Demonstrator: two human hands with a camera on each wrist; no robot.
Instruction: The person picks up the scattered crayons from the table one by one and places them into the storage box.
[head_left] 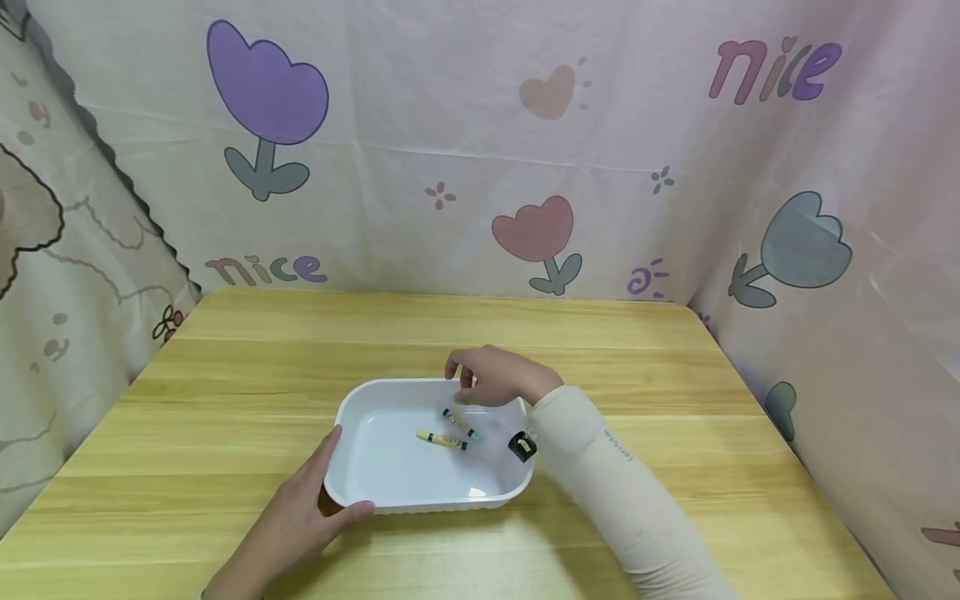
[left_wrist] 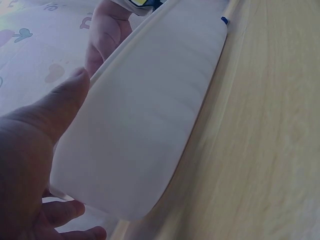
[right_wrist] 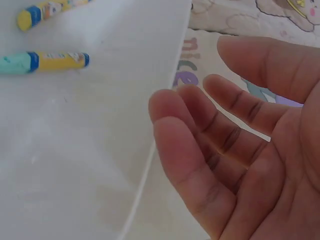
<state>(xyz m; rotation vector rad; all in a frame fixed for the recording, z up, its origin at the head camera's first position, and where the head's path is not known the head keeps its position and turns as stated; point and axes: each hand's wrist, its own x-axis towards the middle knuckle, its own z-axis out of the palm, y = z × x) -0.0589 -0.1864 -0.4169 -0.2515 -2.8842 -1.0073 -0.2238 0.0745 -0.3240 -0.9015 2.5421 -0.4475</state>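
White tub on surface: prob. light, stiff, smooth; I'd hold it by the rim. L hand: fingers gripping tub's left end. R hand: fingers loosely bent, empty, above far rim. Two crayons inside: prob. light, brittle; I'd pinch mid-barrel.

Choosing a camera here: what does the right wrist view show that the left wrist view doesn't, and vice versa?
Only the right wrist view shows the yellow-tipped crayon and green-tipped crayon inside the white tray. Only the left wrist view shows the left hand, gripping the tray, and the tray's outer wall. Both show the right hand, tray and patterned curtain.
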